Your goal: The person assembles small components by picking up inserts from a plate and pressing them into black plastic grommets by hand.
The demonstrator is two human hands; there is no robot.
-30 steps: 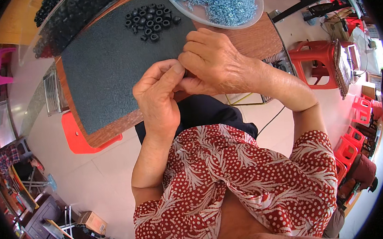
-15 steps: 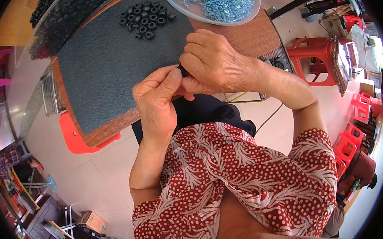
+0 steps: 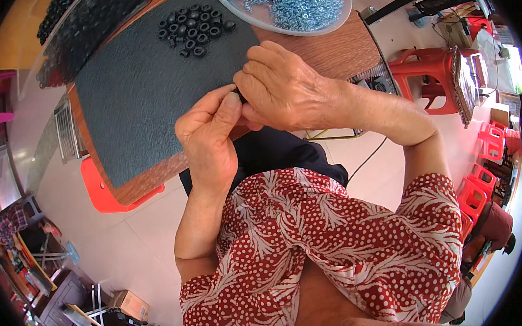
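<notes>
My left hand [image 3: 208,136] is closed in a pinch, its thumb and forefinger pressed against a small black part [image 3: 237,93]. Only a dark sliver of that part shows between my hands. Fingers curled, my right hand [image 3: 280,89] meets the left one's fingertips and grips the same part from the other side. Beyond my hands, a pile of black ring-shaped parts [image 3: 194,29] lies on the dark grey mat [image 3: 130,105]. A shallow translucent tub [image 3: 300,32] at the table's far side holds many small clear-blue pieces [image 3: 307,2].
A clear bag or box of black parts [image 3: 91,32] stands at the far left. The wooden table edge [image 3: 147,180] runs just in front of my lap. A red stool [image 3: 108,192] is below the left corner, another red stool [image 3: 430,78] to the right.
Both hands have shifted slightly left together, still meeting at the fingertips. The black part between them shows less now. The pile and the tub appear slightly shifted in the view.
</notes>
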